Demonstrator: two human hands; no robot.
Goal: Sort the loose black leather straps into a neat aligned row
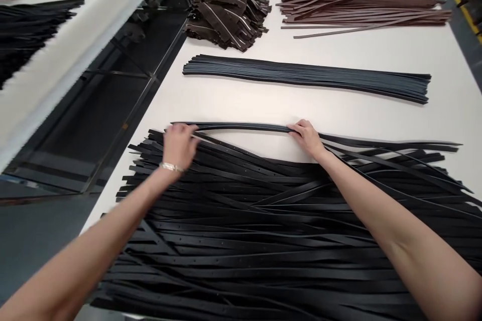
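A thin bundle of black leather belt straps point(241, 127) arches across the white table point(263, 105), held up between my two hands. My left hand point(179, 146), slightly blurred, grips the bundle's near-left part. My right hand point(307, 138) pinches it further along. Under my wrists spreads a wide, loose pile of black leather straps point(244, 241) with punched holes, lying crossed at many angles. Beyond the hands lies a neat row of dark grey straps point(307, 77), apart from my fingers.
Farther along the table lie brown leather strips point(361, 5) and a heap of dark brown strips point(226, 15). A neighbouring table with a white edge point(75, 45) holds more black strips. A dark metal frame point(120, 72) fills the gap between tables. A yellow floor line point(461, 2) shows far right.
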